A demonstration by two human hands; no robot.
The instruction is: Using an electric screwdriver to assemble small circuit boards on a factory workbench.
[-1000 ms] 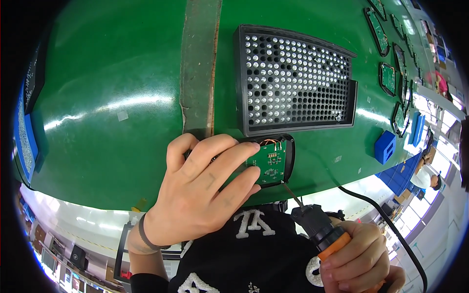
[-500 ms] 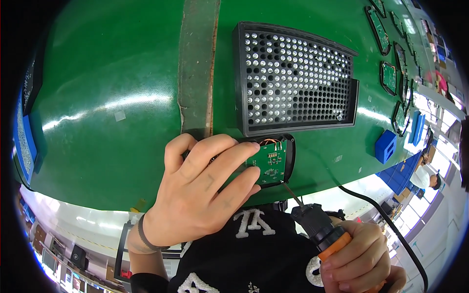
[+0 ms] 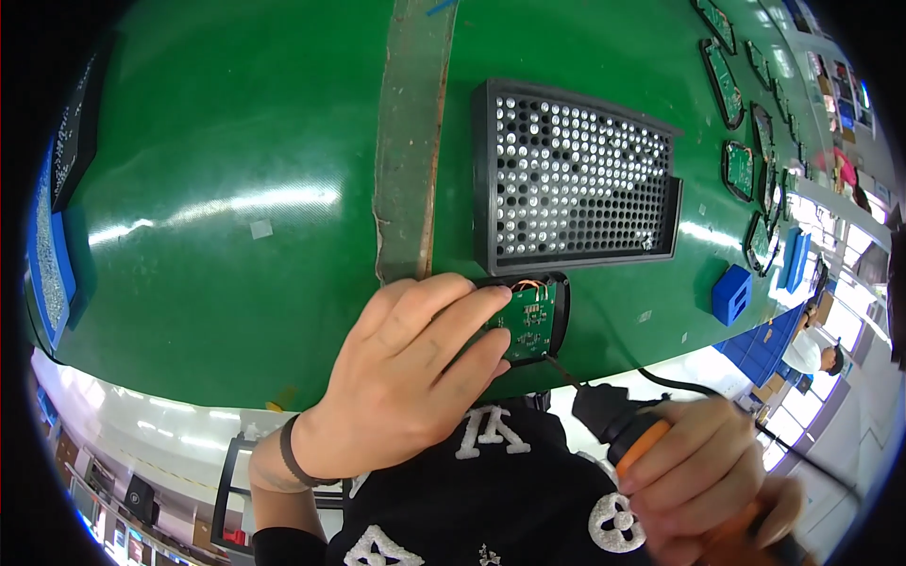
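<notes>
A black plastic housing with a green circuit board (image 3: 533,325) in it lies on the bench near its front edge, copper-coloured wires at its top. My left hand (image 3: 406,368) grips it from the left, fingers curled over the board and covering its left part. In my right hand (image 3: 703,472) is an orange and black electric screwdriver (image 3: 628,429), tilted toward the board. Its thin bit reaches the lower right corner of the housing, where a small bright spot, perhaps a screw, shows.
A black tray (image 3: 483,179) of screws standing in rows of holes sits just beyond the housing. Several circuit boards in black housings (image 3: 739,172) lie far right, near a blue block (image 3: 731,294). A worn strip (image 3: 406,141) crosses the green bench. A black cable (image 3: 679,382) runs at right.
The view has shifted, so the bench things appear lower. My right hand and screwdriver have tilted lower and to the right; the bit stays at the same corner. My left hand keeps its grip.
</notes>
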